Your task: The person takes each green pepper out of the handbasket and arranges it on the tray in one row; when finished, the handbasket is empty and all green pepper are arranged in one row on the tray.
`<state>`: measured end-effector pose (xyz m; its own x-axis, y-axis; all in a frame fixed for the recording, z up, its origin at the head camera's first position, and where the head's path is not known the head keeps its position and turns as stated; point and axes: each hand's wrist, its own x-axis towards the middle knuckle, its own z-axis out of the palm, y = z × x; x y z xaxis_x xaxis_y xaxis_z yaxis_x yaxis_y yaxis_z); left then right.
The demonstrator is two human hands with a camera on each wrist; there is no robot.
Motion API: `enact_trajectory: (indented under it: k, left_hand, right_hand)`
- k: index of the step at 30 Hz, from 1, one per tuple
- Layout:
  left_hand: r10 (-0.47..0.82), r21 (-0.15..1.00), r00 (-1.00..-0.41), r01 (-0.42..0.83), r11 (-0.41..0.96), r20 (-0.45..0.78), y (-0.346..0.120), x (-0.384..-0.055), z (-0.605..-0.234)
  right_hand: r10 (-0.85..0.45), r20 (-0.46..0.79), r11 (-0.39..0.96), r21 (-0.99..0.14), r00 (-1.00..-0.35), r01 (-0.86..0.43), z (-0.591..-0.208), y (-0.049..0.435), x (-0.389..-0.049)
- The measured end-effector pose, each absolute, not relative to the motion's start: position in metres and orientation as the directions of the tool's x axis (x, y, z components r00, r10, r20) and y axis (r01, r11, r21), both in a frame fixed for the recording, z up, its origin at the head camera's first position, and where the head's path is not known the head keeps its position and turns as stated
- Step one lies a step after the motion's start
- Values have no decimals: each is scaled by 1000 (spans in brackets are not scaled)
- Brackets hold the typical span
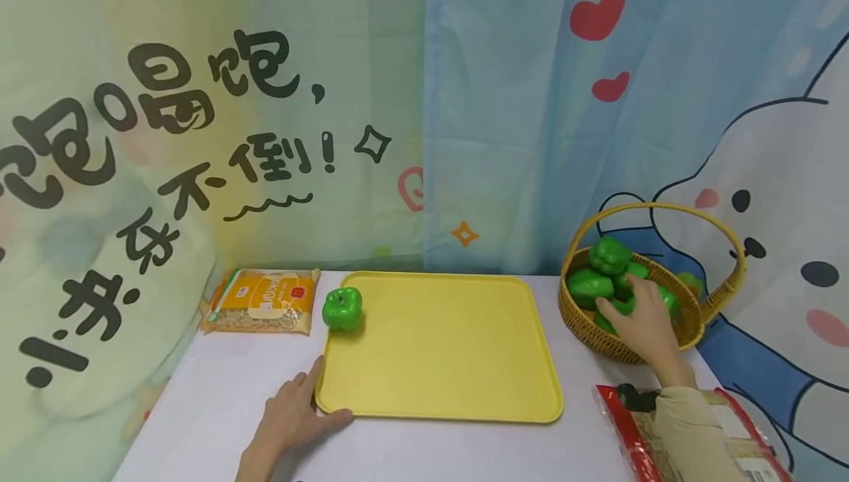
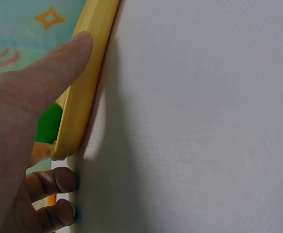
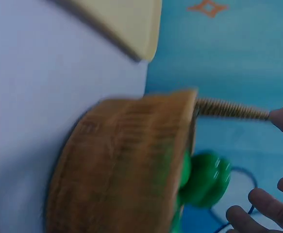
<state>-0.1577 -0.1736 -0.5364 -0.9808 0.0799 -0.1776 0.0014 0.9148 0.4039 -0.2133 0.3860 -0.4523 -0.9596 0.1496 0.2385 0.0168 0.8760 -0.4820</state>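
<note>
My left hand rests at the near left corner of a yellow tray. Its thumb lies against the tray's rim, with the other fingers around the corner. A green bell pepper sits on the tray's far left part. At the right, my right hand reaches over a woven basket with a tall handle, fingers spread above several green bell peppers. In the right wrist view, one pepper stands out past the basket rim, with a gap between it and the fingertips.
An orange and yellow food packet lies left of the tray at the back. Under the right forearm lies a red-edged clear packet. A printed curtain hangs behind the white table.
</note>
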Motion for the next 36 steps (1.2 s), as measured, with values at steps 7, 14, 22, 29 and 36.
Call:
enact_trajectory:
  k: [7,14,22,29,36]
  left_hand:
    - [77,407,-981,-3,913,-180,-174,-158,-537]
    - [65,407,-978,-22,913,-198,-175,-158,-537]
    - [51,408,-976,-40,912,-211,-174,-159,-538]
    - [53,401,-977,-34,915,-206,-174,-160,-540]
    - [53,393,-976,-34,919,-210,-175,-160,-540]
  right_hand:
    - [201,166,910,-397,-965,121,-470,423,-202]
    - [214,34,922,-338,-976,190,-484,438,-206]
    - [205,-19,934,-296,-979,201,-490,438,-213]
    - [197,-26,927,-322,-980,195,-490,437,-213]
    - [208,-19,917,-343,-978,202,-489,437,-212]
